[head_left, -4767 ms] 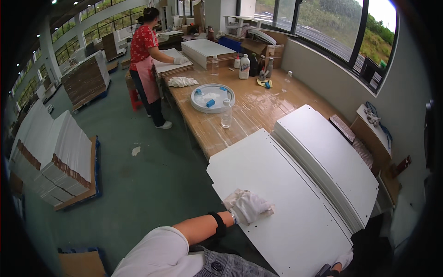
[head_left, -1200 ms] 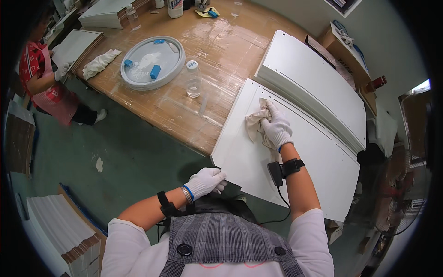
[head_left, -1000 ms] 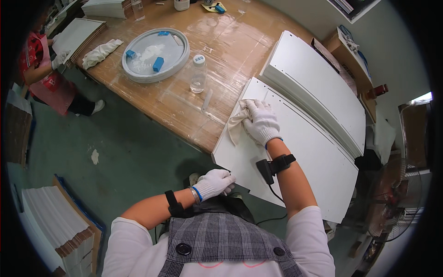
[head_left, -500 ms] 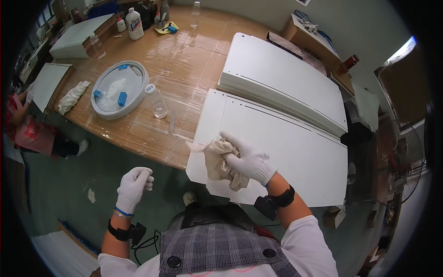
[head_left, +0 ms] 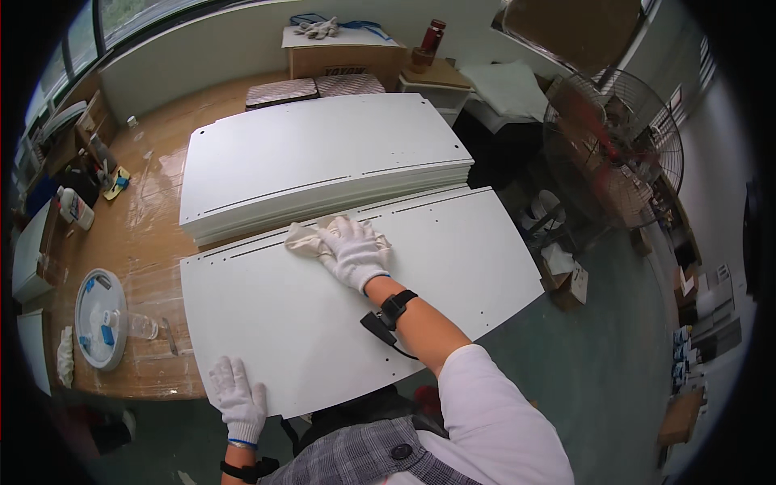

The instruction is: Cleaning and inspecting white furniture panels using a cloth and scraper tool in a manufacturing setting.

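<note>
A large white panel [head_left: 436,275] with small holes and a slot along its far edge lies in front of me. My right hand [head_left: 352,252], in a white knit glove, presses a bunched cream cloth [head_left: 304,240] onto the panel near that far edge. Its fingers curve over the cloth, and part of it is hidden beneath the palm. At the panel's near left corner my left hand [head_left: 236,396], also gloved, rests with its fingers stretched out and nothing in them.
Behind the panel is a stack of white panels [head_left: 323,153]. To the left, the brown table [head_left: 162,279] carries a round grey tray [head_left: 122,347] with blue blocks, a clear bottle [head_left: 142,326] and a thin strip [head_left: 170,336]. A large fan [head_left: 612,149] stands at the right.
My view has swung right. My right hand has brought the cloth from above the panel's near left part onto its far edge. My left hand has opened and come down on the near corner.
</note>
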